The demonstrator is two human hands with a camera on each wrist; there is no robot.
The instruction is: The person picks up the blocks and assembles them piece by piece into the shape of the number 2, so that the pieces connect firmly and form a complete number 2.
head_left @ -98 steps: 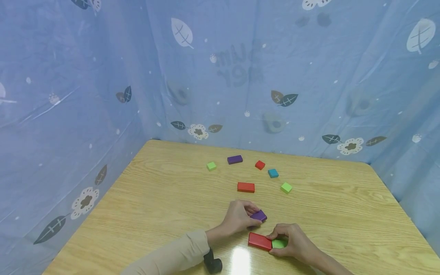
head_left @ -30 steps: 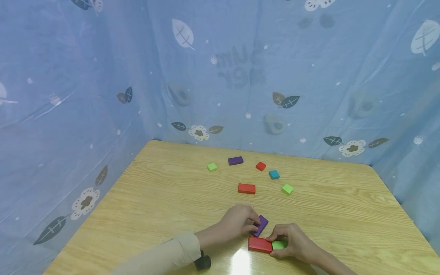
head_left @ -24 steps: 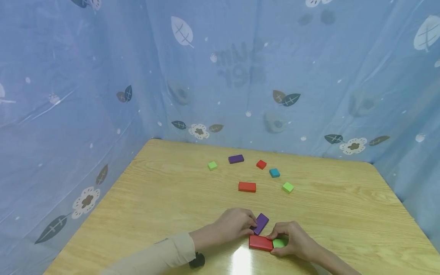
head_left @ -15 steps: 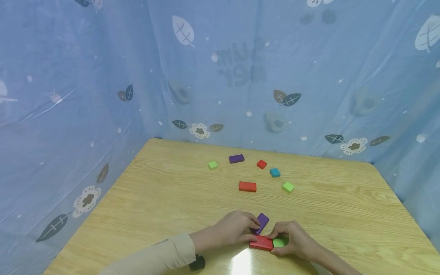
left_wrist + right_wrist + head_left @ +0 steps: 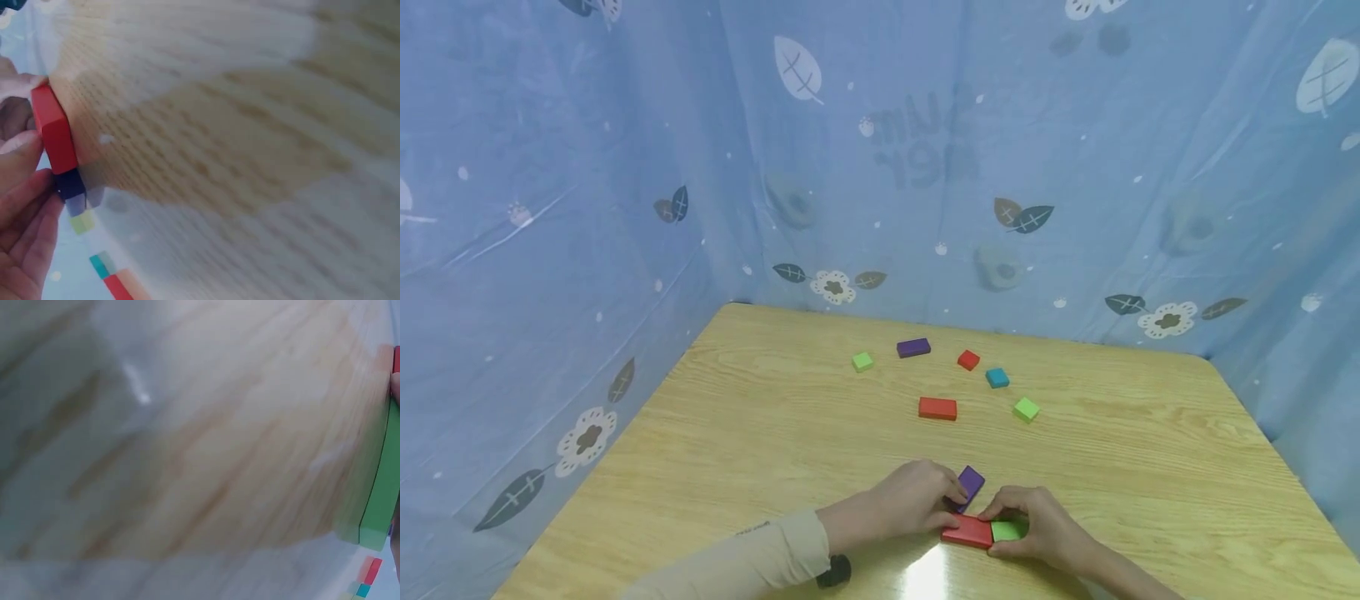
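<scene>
In the head view my left hand [image 5: 917, 502] has its thumb on the left end of a red block [image 5: 967, 532] and its fingers on a purple block [image 5: 971, 486]. The purple block lies slanted behind the red one. My right hand [image 5: 1042, 527] pinches a green block [image 5: 1006, 531], whose left end meets the red block. In the left wrist view the red block [image 5: 57, 140] and the purple block [image 5: 70, 184] sit end to side beside the fingers. The right wrist view shows the green block [image 5: 382, 487] along the right edge, partly covered by my hand.
Farther back on the table [image 5: 760, 400] lie another red block [image 5: 937, 408], a purple block [image 5: 913, 347], a small red block [image 5: 968, 360], a blue block [image 5: 997, 377] and two light green blocks, left [image 5: 862, 362] and right [image 5: 1026, 409]. A patterned curtain [image 5: 880, 167] stands behind.
The purple block has turned and come nearer the red block. My left hand has shifted nearer, and its thumb has moved from the purple block to the red one. My right hand keeps its place.
</scene>
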